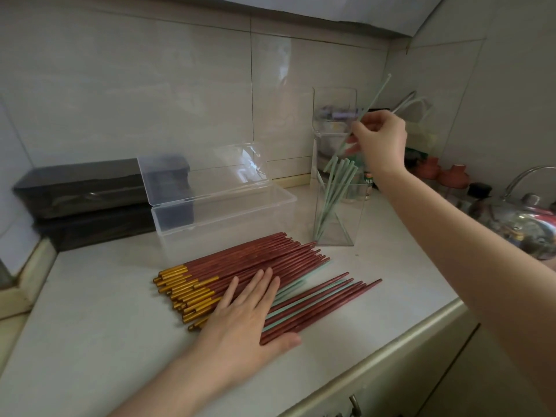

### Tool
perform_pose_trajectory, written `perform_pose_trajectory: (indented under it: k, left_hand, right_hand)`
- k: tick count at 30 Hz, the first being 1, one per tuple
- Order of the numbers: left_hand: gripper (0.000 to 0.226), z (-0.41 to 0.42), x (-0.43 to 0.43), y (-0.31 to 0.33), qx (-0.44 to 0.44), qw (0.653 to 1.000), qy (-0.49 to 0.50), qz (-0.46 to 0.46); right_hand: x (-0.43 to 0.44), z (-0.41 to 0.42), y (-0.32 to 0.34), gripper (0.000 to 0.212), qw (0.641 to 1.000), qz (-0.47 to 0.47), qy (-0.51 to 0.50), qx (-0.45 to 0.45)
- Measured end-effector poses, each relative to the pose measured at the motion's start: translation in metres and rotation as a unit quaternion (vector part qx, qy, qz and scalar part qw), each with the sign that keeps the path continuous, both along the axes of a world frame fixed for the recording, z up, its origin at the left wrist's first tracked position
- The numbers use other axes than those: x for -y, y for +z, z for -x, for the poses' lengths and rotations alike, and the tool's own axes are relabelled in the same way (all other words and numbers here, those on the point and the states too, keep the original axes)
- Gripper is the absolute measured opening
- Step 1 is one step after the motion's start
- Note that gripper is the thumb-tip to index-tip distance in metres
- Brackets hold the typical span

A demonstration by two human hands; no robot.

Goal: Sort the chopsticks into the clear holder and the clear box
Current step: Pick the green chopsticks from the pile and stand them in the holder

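Risk here: my right hand [380,139] pinches green chopstick [337,154], tilted over clear holder [349,230]; tip may catch rim, topple holder. Left hand [246,308] flat, fingers straight, pinning red chopsticks [255,257].

White counter [406,266], red chopsticks [249,263], clear box [228,225], clear holder [341,234]

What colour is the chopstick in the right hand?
The chopstick is pale green; the head view shows it.

1. The chopstick pile [240,266] lies on the table [406,281], just before the clear box [222,212].
2. The clear holder [337,230] stands right of the box, with chopsticks [334,188] in it.
3. Two stacked cases [84,194] sit left, partly behind the box.
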State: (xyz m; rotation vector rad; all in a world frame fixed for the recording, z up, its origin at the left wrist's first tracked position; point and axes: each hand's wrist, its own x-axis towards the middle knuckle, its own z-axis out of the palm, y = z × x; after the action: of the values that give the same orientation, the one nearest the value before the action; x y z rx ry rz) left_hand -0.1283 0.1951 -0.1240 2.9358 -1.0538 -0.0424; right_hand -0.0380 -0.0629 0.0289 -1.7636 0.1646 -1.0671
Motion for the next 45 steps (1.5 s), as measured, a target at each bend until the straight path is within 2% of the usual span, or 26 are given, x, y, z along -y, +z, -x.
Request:
perform_pose_trajectory:
  k: [3, 6, 8, 13, 15, 16, 17, 19, 20, 22, 25, 28, 32, 36, 38, 40, 42, 45]
  left_hand:
    - [0.092, 0.000, 0.000, 0.000, -0.003, 1.000, 0.002, -0.006]
    - [0.093, 0.000, 0.000, -0.001, -0.004, 1.000, 0.003, -0.009]
    - [0.094, 0.000, 0.000, -0.001, -0.004, 1.000, 0.003, -0.010]
    - [0.096, 0.000, 0.000, -0.002, -0.002, 1.000, 0.005, -0.011]
    - [0.095, 0.000, -0.001, -0.002, -0.003, 1.000, 0.006, -0.003]
    - [0.095, 0.000, -0.001, -0.002, -0.004, 1.000, 0.006, 0.001]
    - [0.095, 0.000, -0.002, -0.002, -0.004, 1.000, 0.006, 0.005]
    - [0.095, -0.001, -0.001, -0.002, 0.001, 1.000, 0.004, 0.009]
    - [0.094, -0.001, -0.001, -0.001, 0.004, 1.000, 0.004, 0.009]
    - [0.094, -0.001, -0.001, 0.000, 0.007, 1.000, 0.006, 0.011]
    - [0.094, -0.001, -0.001, 0.000, 0.013, 1.000, 0.011, 0.015]
    - [0.095, -0.002, -0.001, -0.002, 0.012, 1.000, 0.015, 0.016]
    - [0.097, -0.004, -0.001, -0.003, 0.012, 1.000, 0.012, 0.014]
    - [0.097, -0.003, -0.001, -0.003, 0.015, 1.000, 0.011, 0.007]
    - [0.097, -0.002, -0.001, -0.002, 0.012, 1.000, 0.009, 0.001]
    - [0.096, -0.002, -0.001, -0.001, 0.007, 1.000, 0.009, -0.001]
    - [0.096, -0.002, -0.001, -0.002, 0.007, 1.000, 0.011, 0.000]
    - [0.096, -0.002, 0.000, -0.002, 0.009, 1.000, 0.012, -0.002]
  right_hand:
    - [0.006, -0.020, -0.009, 0.013, 0.996, 0.011, -0.030, -0.081]
    - [0.009, -0.025, -0.019, 0.013, 0.979, 0.065, -0.020, -0.192]
    - [0.009, -0.021, -0.023, 0.014, 0.969, 0.094, -0.019, -0.228]
    - [-0.005, 0.007, -0.027, 0.011, 0.986, 0.128, -0.028, -0.104]
    - [-0.016, 0.028, -0.036, 0.011, 0.981, 0.173, 0.011, -0.085]
    - [-0.023, 0.040, -0.044, 0.012, 0.973, 0.200, 0.057, -0.104]
    - [-0.030, 0.051, -0.054, 0.013, 0.954, 0.236, 0.116, -0.143]
    - [-0.042, 0.068, -0.078, 0.013, 0.886, 0.342, 0.214, -0.228]
    - [-0.046, 0.073, -0.089, 0.013, 0.853, 0.394, 0.240, -0.244]
    - [-0.050, 0.075, -0.106, 0.011, 0.812, 0.453, 0.278, -0.241]
    - [-0.056, 0.075, -0.116, 0.009, 0.780, 0.482, 0.322, -0.237]
    - [-0.061, 0.073, -0.122, 0.010, 0.759, 0.532, 0.315, -0.207]
    - [-0.069, 0.068, -0.121, 0.008, 0.697, 0.629, 0.295, -0.177]
    - [-0.056, 0.061, -0.112, 0.007, 0.645, 0.685, 0.262, -0.217]
    - [-0.042, 0.060, -0.107, 0.009, 0.646, 0.674, 0.246, -0.258]
    - [-0.037, 0.063, -0.107, 0.011, 0.672, 0.644, 0.252, -0.264]
    - [-0.043, 0.068, -0.112, 0.012, 0.692, 0.629, 0.269, -0.232]
    - [-0.055, 0.069, -0.117, 0.009, 0.688, 0.644, 0.279, -0.187]
